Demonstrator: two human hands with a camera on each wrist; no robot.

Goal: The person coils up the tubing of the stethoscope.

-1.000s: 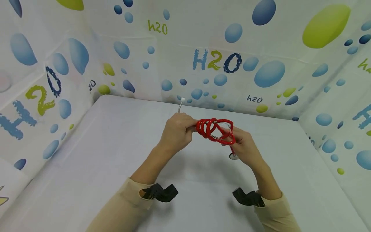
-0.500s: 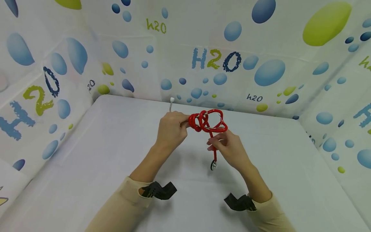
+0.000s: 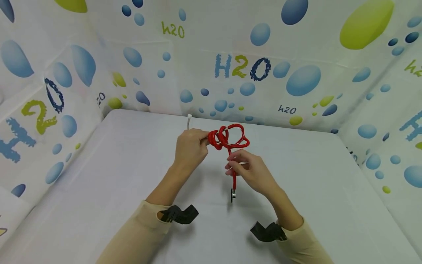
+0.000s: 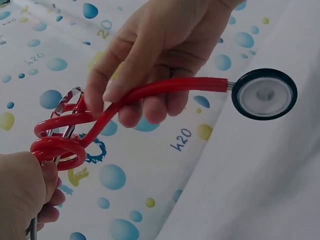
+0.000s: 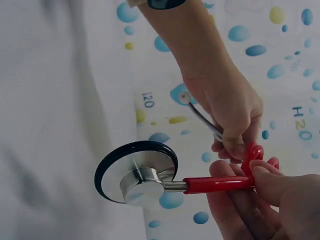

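A red stethoscope is held up over the white table, its tubing (image 3: 222, 137) wound into loops around its metal ear tubes. My left hand (image 3: 192, 148) grips the wound end at the metal tubes, and a white ear tip (image 3: 189, 116) sticks out beyond that hand. Below the loops, my right hand (image 3: 248, 168) pinches the free stretch of tubing between thumb and fingers. From that stretch hangs the metal chest piece (image 3: 232, 195), black-rimmed. The left wrist view shows its pale diaphragm (image 4: 265, 95); the right wrist view shows its metal back (image 5: 142, 187).
A white table (image 3: 132, 176) spreads beneath both hands. White sheeting (image 3: 204, 44) printed with blue and green drops and "H2O" lettering stands behind it and at both sides. Black straps (image 3: 181, 214) hang from the cuffs of the beige sleeves (image 3: 138, 231).
My right hand has left the outer loop and moved left and down onto the tubing by the chest piece. The stethoscope has shifted left with my left hand, and the chest piece now hangs lower.
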